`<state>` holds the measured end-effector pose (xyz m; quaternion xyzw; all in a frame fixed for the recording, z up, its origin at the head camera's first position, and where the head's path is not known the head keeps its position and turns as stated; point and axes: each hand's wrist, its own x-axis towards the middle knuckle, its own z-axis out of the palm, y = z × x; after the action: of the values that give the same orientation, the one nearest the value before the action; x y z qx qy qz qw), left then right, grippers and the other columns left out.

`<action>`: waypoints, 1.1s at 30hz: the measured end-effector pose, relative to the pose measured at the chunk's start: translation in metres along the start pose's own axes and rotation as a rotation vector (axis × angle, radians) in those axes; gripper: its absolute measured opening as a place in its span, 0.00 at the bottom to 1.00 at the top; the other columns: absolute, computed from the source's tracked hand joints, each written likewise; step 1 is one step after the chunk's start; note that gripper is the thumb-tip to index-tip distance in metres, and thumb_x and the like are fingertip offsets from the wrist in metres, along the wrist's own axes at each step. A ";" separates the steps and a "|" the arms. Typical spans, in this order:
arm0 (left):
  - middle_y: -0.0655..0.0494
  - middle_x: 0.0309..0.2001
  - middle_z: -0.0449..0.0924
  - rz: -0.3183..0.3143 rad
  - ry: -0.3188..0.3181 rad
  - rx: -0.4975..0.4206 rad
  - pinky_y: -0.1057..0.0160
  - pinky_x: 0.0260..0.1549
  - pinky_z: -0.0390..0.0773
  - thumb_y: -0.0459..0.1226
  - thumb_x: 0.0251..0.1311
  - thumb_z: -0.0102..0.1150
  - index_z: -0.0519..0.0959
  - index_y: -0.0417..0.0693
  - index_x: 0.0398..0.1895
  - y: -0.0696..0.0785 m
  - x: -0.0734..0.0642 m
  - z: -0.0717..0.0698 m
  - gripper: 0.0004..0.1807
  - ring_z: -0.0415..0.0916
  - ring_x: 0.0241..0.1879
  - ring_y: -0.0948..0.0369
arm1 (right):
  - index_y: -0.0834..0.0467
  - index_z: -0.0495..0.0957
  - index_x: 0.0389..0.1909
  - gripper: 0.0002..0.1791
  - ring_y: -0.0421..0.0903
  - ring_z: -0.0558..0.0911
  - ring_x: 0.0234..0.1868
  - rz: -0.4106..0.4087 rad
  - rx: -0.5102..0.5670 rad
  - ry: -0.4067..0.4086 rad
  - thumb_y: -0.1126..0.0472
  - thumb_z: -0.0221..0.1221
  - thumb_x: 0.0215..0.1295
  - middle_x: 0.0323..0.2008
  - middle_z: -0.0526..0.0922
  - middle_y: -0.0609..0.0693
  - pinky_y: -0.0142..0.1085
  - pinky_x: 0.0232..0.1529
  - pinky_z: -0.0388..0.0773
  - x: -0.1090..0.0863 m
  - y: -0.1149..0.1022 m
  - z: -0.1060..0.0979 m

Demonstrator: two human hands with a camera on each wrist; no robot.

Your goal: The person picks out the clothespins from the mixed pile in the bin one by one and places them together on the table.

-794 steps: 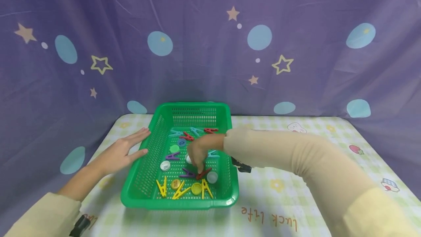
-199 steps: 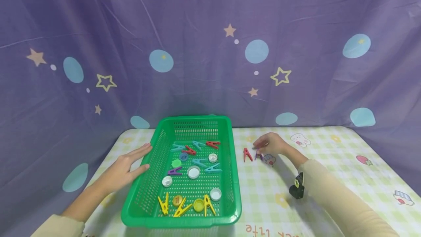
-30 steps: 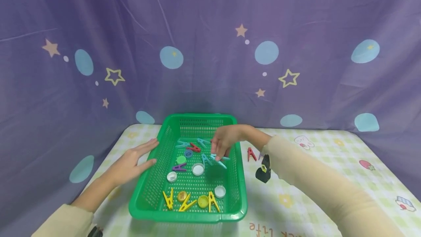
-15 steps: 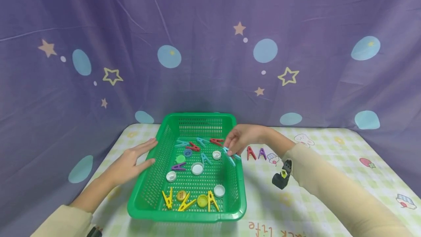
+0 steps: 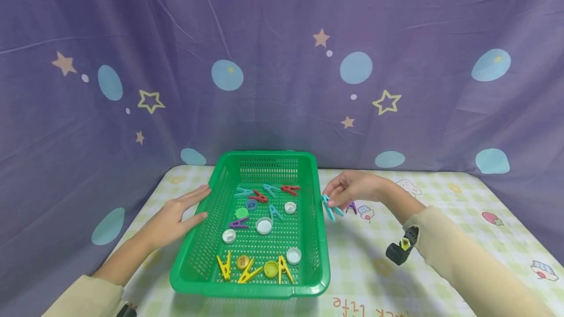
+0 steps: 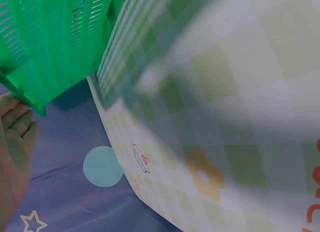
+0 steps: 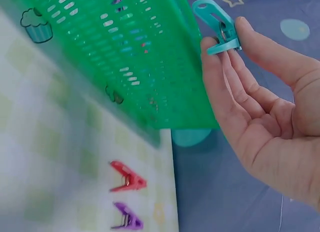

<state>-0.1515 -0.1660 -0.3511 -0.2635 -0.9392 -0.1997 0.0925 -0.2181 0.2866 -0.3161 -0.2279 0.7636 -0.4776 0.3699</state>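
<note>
The right hand [image 5: 356,187] pinches 1 blue clip [image 5: 328,209] by the green basket [image 5: 248,289] (3 yellow clips [image 5: 226,272] inside); the left hand [image 5: 175,215], fingers straight, touches its rim.

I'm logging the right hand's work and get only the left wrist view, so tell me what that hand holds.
Observer: The right hand pinches a turquoise clip between thumb and fingers.
Operator: Report what lies outside the basket on that hand's side.
Observer: A red clip and a purple clip lie side by side there, apart from the basket.
Operator: Now tell me what is on the basket floor at the end nearest the person.
Observer: Three yellow clips lie there, with caps among them.
</note>
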 end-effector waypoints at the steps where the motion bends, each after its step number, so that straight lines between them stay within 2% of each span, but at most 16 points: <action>1: 0.41 0.70 0.64 0.002 0.002 0.002 0.38 0.62 0.64 0.44 0.64 0.57 0.66 0.41 0.69 0.000 0.000 0.000 0.31 0.63 0.68 0.41 | 0.65 0.79 0.44 0.14 0.38 0.82 0.27 -0.009 0.012 0.001 0.63 0.64 0.60 0.26 0.87 0.44 0.35 0.39 0.83 -0.002 0.004 -0.001; 10: 0.42 0.70 0.64 -0.003 0.015 0.021 0.40 0.61 0.65 0.44 0.65 0.57 0.66 0.42 0.68 0.002 -0.003 -0.002 0.31 0.64 0.68 0.41 | 0.73 0.75 0.50 0.20 0.39 0.82 0.29 0.003 0.065 0.085 0.62 0.62 0.63 0.27 0.86 0.45 0.39 0.46 0.83 -0.018 0.034 -0.011; 17: 0.42 0.70 0.64 0.002 0.017 0.017 0.39 0.61 0.65 0.44 0.65 0.57 0.66 0.43 0.69 0.002 -0.004 -0.001 0.31 0.64 0.68 0.41 | 0.70 0.77 0.50 0.20 0.41 0.87 0.38 0.077 0.114 0.251 0.61 0.63 0.62 0.32 0.88 0.42 0.38 0.49 0.83 -0.029 0.065 -0.023; 21: 0.43 0.70 0.64 0.006 0.016 0.036 0.41 0.62 0.66 0.44 0.65 0.57 0.66 0.43 0.68 0.002 -0.004 0.000 0.31 0.64 0.68 0.42 | 0.73 0.73 0.55 0.25 0.41 0.87 0.40 0.105 0.125 0.325 0.60 0.63 0.62 0.34 0.87 0.42 0.39 0.51 0.83 -0.035 0.079 -0.028; 26: 0.44 0.71 0.64 0.010 0.014 0.055 0.42 0.62 0.65 0.45 0.65 0.56 0.66 0.43 0.69 0.004 -0.005 0.001 0.31 0.65 0.68 0.43 | 0.75 0.68 0.59 0.29 0.44 0.87 0.43 0.114 0.146 0.355 0.60 0.62 0.64 0.37 0.87 0.43 0.39 0.53 0.82 -0.040 0.093 -0.033; 33: 0.44 0.71 0.64 0.009 0.020 0.055 0.44 0.63 0.65 0.45 0.65 0.56 0.66 0.43 0.69 0.003 -0.003 0.001 0.30 0.64 0.68 0.43 | 0.77 0.67 0.60 0.30 0.45 0.87 0.42 0.097 0.167 0.370 0.60 0.60 0.65 0.37 0.87 0.45 0.38 0.50 0.84 -0.043 0.108 -0.039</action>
<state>-0.1474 -0.1642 -0.3522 -0.2628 -0.9423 -0.1759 0.1101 -0.2210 0.3859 -0.3878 -0.0679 0.7862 -0.5549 0.2635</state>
